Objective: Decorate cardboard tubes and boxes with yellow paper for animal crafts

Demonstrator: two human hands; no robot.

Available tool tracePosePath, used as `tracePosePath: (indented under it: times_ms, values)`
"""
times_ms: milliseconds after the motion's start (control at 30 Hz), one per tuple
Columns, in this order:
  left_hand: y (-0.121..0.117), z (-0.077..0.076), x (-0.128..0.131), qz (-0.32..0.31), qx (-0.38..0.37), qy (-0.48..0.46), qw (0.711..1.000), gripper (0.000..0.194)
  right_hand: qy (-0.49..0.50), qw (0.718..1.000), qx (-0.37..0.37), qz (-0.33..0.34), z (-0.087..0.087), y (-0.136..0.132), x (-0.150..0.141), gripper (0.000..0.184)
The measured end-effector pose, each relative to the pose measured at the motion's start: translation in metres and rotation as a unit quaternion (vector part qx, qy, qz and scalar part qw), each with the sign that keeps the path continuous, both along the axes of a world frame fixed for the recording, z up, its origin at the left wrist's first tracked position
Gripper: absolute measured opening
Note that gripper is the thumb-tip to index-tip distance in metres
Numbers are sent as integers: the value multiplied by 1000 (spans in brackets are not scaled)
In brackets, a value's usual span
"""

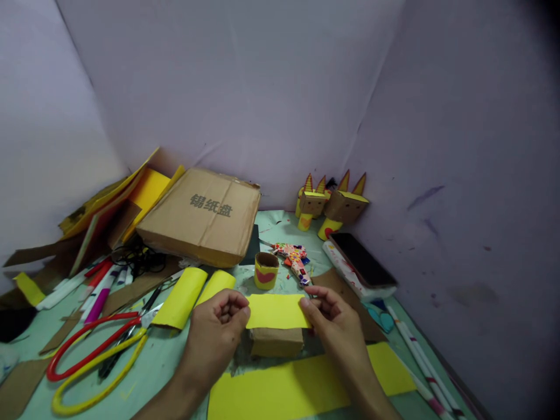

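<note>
Between my two hands a small yellow paper rectangle (278, 310) is stretched flat. My left hand (216, 326) pinches its left end, and my right hand (336, 321) pinches the right end. Just under the paper sits a small brown cardboard box (277, 343); its top is largely covered from view. A long yellow paper strip (275, 388) lies nearest me, passing beneath my right forearm. Beyond the held paper stands a short yellow-wrapped cardboard ring (266, 271) with a red shape on its front.
Red-and-yellow-handled scissors (98, 356) and yellow tubes (181, 297) lie left. A large carton (201, 216) leans behind them. A patterned glue gun (293, 256) is at centre back, near cardboard animal figures (345, 204). A phone (363, 259) rests on a packet at right.
</note>
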State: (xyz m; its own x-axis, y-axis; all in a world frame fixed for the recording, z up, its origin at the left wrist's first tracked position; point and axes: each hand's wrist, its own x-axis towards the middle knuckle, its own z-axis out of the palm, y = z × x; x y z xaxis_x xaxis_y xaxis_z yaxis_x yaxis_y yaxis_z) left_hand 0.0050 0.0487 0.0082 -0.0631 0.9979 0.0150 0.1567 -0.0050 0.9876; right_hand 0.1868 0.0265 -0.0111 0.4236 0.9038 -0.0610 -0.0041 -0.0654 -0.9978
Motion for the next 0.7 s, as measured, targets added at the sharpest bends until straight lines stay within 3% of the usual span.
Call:
tracePosePath:
  times_ms: [367,700]
  values:
    - [3,-2,3,-6,-62,-64,996,15,24,999,-5,-34,0,1,-2,34]
    - [6,-4,1,-48,-56,-46,996,16,-11,1000,18,9,-7,-2,-4,24]
